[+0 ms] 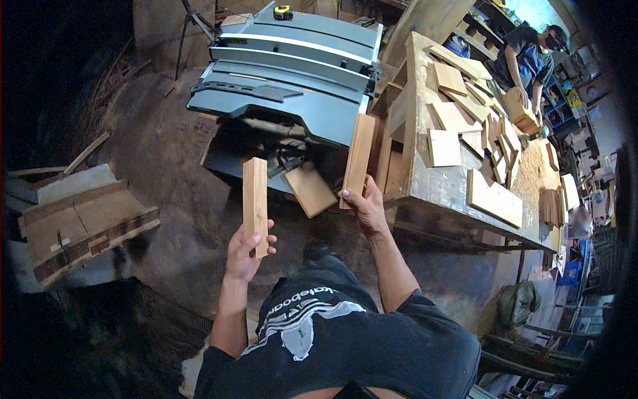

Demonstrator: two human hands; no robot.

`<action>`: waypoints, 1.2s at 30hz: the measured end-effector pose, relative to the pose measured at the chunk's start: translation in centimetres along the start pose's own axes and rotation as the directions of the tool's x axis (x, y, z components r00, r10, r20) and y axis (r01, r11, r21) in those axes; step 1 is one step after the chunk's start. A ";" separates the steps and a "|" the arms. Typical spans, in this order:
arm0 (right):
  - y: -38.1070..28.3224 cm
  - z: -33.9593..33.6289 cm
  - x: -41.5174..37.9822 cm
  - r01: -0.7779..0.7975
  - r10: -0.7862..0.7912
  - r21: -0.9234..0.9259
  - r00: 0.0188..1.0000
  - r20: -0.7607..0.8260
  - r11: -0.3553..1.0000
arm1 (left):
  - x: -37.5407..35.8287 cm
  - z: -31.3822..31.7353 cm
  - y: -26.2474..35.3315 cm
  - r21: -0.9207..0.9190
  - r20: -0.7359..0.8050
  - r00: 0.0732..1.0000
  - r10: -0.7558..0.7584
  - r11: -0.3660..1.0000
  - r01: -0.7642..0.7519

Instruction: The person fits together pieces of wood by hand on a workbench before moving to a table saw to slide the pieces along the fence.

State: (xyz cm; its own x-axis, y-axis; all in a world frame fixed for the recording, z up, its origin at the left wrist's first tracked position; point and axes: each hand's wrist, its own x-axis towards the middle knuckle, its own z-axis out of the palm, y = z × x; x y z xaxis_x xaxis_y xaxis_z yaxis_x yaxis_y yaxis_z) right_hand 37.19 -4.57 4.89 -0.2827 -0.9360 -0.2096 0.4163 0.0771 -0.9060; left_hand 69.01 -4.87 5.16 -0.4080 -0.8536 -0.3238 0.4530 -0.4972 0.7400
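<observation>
My left hand point(244, 256) is closed around the lower end of a squared wood block point(254, 199), held upright in front of me. In my right hand point(367, 207) is a longer, flatter wood piece point(359, 149), gripped near its bottom end and leaning slightly to the right. The two pieces are apart. Beyond them stands a table saw point(286, 106) with a grey top and a long fence point(292, 56); the upper end of the right-hand piece overlaps its near right corner in this view. Behind and between my hands, a wood board point(310, 191) sits low by the saw's base.
To the right, a workbench point(420, 179) carries several cut boards point(495, 198) and a heap of wood shavings point(535, 166). Another person point(528, 66) works at its far side. A yellow tape measure point(283, 12) lies on the saw. A wooden sled-like jig point(90, 229) rests at left.
</observation>
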 end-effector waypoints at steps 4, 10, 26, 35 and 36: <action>0.7 3.4 3.1 0.091 -0.098 -0.222 0.995 -0.021 0.971 | 3.5 -1.9 3.6 0.116 -0.034 0.999 0.001 0.993 0.003; 2.2 8.8 8.7 0.084 -0.078 -0.166 0.996 0.046 0.983 | 11.0 -6.1 9.6 0.468 -0.033 0.988 0.150 0.876 -0.117; 4.9 22.2 21.1 0.107 -0.103 0.308 0.994 -0.029 0.946 | 32.0 -16.9 26.8 0.919 0.394 0.902 0.174 -0.079 -0.386; 13.1 37.4 23.2 0.408 -0.223 0.178 0.757 -0.615 0.895 | 42.3 -22.1 30.6 0.583 0.810 0.587 0.004 -0.120 -0.804; 13.5 38.8 23.4 0.377 -0.215 0.130 0.741 -0.637 0.917 | 42.0 -22.6 31.3 0.627 0.779 0.627 -0.010 -0.021 -0.779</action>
State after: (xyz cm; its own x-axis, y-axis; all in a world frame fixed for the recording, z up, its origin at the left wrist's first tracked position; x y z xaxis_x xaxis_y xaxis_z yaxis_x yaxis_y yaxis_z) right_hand 69.73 -38.74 2.06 -0.8490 -0.4911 -0.1950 0.3873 -0.3272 -0.8619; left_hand 83.93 -59.81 1.39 -0.8779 -0.4093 0.2483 -0.1888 0.7727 0.6061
